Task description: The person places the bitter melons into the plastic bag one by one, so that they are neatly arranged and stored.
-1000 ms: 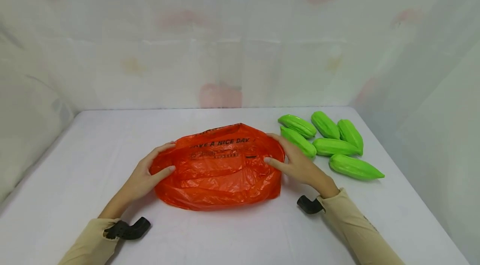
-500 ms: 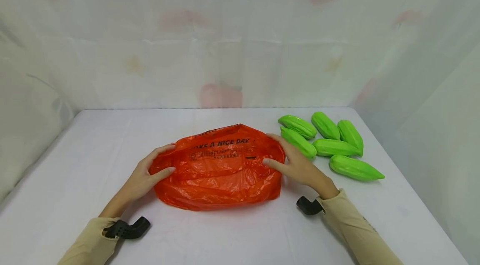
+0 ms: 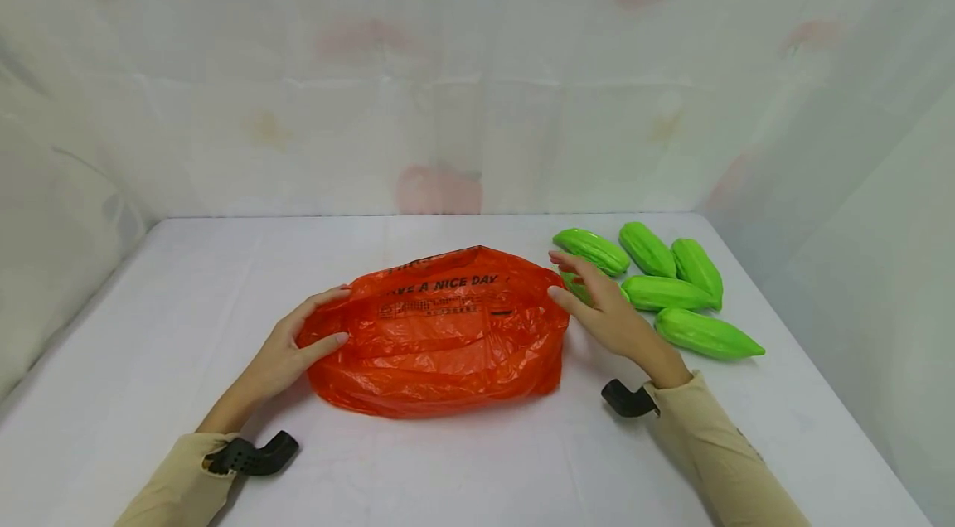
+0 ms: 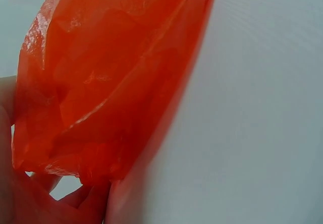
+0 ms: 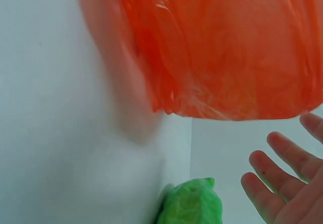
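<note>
The orange-red bag (image 3: 440, 349) sat gaping on the tabletop (image 3: 448, 477), apparently ready; left hand (image 3: 287, 345) spread around one end, right hand (image 3: 615, 316) splayed by the other. Six green vegetables (image 3: 669, 293) lay outside.

Plastic bag (image 3: 440, 336) on table (image 3: 448, 477), vegetables (image 3: 664, 292) to its right, curtain (image 3: 522, 129) behind

The bag (image 3: 440, 345) is super bright orange-red with black lettering, the pods (image 3: 709, 334) are straight-up lime green, sleeves (image 3: 179, 481) tan, wrist gadgets (image 3: 261, 458) black, bench (image 3: 448, 469) white, backdrop (image 3: 522, 150) off-white with faded pinkish blotches.
</note>
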The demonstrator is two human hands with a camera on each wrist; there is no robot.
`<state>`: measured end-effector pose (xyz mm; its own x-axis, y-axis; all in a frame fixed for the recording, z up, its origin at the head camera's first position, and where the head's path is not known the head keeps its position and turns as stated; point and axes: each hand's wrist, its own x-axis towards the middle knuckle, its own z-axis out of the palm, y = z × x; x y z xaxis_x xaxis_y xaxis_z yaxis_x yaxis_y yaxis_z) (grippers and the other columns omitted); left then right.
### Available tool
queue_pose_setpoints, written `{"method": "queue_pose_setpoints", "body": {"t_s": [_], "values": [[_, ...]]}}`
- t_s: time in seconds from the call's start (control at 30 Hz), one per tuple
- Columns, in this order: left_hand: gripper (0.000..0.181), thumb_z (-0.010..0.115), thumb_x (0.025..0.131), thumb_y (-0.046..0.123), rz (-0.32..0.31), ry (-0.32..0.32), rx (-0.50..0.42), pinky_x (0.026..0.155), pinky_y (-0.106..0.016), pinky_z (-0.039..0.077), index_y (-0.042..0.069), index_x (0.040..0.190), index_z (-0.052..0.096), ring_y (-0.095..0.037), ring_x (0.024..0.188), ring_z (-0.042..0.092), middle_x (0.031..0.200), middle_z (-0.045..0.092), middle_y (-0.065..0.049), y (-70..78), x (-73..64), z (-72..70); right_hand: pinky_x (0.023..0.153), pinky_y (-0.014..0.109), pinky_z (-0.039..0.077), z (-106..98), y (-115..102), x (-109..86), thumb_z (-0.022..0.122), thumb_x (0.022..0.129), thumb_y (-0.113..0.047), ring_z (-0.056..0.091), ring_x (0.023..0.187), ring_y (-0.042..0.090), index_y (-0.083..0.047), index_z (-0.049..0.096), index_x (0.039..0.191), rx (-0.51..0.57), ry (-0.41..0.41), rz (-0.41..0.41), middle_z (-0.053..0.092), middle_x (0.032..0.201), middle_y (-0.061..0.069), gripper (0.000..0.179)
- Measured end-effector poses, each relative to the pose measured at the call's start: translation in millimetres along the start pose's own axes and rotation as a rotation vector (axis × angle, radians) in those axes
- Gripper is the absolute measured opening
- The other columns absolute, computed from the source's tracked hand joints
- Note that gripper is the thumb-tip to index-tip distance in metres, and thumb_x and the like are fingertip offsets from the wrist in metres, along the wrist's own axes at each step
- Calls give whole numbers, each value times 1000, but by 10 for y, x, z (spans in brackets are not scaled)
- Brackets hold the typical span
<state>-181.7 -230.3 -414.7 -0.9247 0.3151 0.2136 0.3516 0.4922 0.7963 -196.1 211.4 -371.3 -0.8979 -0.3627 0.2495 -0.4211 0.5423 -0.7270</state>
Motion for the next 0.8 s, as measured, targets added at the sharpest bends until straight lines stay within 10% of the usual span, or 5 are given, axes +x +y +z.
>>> {"method": "queue_pose_setpoints", "body": {"t_s": [0.47, 0.7, 0.8], "values": [[54, 64, 96, 16, -2, -5, 13, 97, -8, 35, 20, 146, 46, 16, 129, 32, 155, 42, -10, -9, 1, -5, 106, 59, 42, -108, 169, 20, 54, 103, -23, 45, 133, 41, -3, 44, 146, -76, 85, -10, 46, 149, 17, 49], [54, 64, 95, 15, -9, -11, -27, 108, -68, 34, 18, 146, 46, 18, 129, 29, 156, 40, -13, -9, 7, 3, 111, 59, 36, -128, 290, 23, 62, 98, -19, 44, 136, 38, -2, 48, 142, -121, 118, -24, 50, 145, 18, 49], [53, 64, 95, 14, -8, -11, -44, 106, -74, 30, 17, 146, 46, 19, 128, 29, 156, 39, -15, -15, 8, 2, 111, 58, 36, -122, 347, 24, 67, 94, -14, 45, 135, 37, 0, 50, 139, -147, 142, -37, 53, 141, 20, 50]]}}
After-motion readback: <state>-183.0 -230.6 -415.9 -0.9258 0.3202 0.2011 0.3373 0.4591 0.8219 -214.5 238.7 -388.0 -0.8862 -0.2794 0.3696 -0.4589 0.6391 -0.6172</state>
